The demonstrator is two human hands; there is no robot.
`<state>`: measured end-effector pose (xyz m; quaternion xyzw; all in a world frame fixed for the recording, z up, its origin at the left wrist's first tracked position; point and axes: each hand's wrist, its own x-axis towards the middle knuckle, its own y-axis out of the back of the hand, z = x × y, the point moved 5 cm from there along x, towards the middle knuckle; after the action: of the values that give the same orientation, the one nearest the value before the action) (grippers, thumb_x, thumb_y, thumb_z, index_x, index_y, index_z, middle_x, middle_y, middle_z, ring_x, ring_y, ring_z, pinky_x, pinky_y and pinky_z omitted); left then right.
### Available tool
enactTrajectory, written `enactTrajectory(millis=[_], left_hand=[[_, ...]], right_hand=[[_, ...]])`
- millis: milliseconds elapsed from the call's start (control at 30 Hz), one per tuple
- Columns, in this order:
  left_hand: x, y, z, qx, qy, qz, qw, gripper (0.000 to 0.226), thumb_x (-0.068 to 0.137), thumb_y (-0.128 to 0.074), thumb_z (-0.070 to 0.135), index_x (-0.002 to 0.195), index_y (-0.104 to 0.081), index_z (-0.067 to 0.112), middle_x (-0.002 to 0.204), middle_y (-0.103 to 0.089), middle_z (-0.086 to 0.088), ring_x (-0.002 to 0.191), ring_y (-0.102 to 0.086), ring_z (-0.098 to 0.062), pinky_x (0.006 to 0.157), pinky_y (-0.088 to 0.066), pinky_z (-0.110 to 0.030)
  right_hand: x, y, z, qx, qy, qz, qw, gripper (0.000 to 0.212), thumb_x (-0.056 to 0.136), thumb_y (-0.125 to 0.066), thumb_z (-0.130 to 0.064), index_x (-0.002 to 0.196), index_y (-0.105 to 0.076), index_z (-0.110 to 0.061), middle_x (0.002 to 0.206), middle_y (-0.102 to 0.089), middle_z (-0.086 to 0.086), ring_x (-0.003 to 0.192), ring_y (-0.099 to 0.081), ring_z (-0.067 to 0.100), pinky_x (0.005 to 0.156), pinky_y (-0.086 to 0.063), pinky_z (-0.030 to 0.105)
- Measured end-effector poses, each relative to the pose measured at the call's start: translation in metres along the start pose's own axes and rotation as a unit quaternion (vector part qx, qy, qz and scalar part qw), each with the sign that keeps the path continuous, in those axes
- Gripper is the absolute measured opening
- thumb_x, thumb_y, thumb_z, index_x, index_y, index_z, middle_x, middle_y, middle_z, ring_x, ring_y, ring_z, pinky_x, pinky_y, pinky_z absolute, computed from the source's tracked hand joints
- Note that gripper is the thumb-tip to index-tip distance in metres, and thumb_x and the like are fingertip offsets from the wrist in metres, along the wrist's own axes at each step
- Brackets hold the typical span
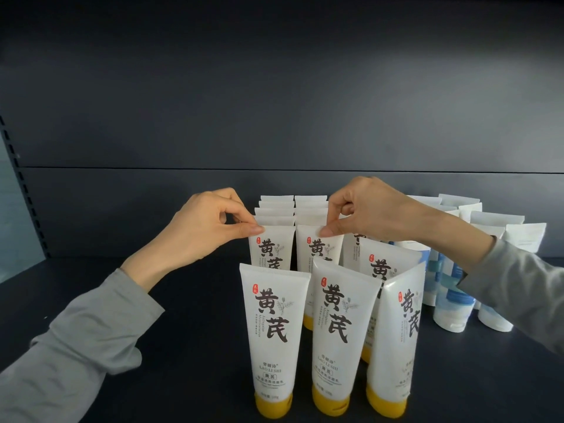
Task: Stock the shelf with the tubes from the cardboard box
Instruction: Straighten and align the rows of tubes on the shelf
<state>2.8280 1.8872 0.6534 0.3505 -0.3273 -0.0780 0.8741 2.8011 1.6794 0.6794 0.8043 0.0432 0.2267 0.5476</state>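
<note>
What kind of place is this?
Likely a retail store aisle: rows of identical yellow-capped tubes stand on a dark metal shelf, with a slotted shelving upright at the left.

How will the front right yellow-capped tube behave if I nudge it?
The front right tube stands tall on a narrow yellow cap, so it probably tips easily. Close neighbours may topple too. Its crimped top suggests a soft, squeezable body.

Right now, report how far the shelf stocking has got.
Done: yellow-capped tubes stand cap-down in rows on the dark shelf, beside blue-and-white tubes. In hand: the left hand pinches the top of the left second-row tube, the right hand that of the middle second-row tube. Left: the front right tube stands turned askew; the cardboard box is out of view, so the remaining count cannot be told.
</note>
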Motion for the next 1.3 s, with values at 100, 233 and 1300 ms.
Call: enactTrajectory(millis=[100,233,1300], left_hand=[[0.001,-0.001,-0.001,-0.02,-0.001,-0.015,1.0,0.026,0.06,-0.065,0.051,0.075,-0.074,0.031,0.077,-0.057,0.014,0.05,-0.038,-0.004,0.055,-0.035,-0.02],[0.001,-0.002,-0.001,-0.026,-0.003,-0.028,0.999,0.022,0.061,-0.066,0.048,0.075,-0.073,0.032,0.08,-0.058,0.01,0.048,-0.038,-0.004,0.051,-0.035,-0.016],[0.033,-0.04,0.04,0.019,-0.053,-0.09,0.994,0.028,0.066,-0.067,0.052,0.077,-0.073,0.027,0.074,-0.057,0.014,0.054,-0.047,0.012,0.059,-0.031,-0.023]], right_hand=[[0.0,0.0,0.0,-0.007,0.004,0.007,1.0,0.02,0.072,-0.079,-0.035,0.061,-0.064,-0.027,0.068,-0.058,-0.016,0.084,-0.06,0.007,0.085,-0.05,0.028],[-0.002,0.003,0.002,-0.005,0.0,-0.016,1.0,0.019,0.073,-0.078,-0.038,0.063,-0.066,-0.027,0.051,-0.052,-0.016,0.057,-0.051,0.0,0.059,-0.04,0.01],[-0.043,0.03,0.033,-0.018,-0.07,-0.061,0.995,0.028,0.068,-0.078,-0.044,0.063,-0.067,-0.019,0.072,-0.063,0.003,0.076,-0.059,0.02,0.09,-0.051,0.044]])
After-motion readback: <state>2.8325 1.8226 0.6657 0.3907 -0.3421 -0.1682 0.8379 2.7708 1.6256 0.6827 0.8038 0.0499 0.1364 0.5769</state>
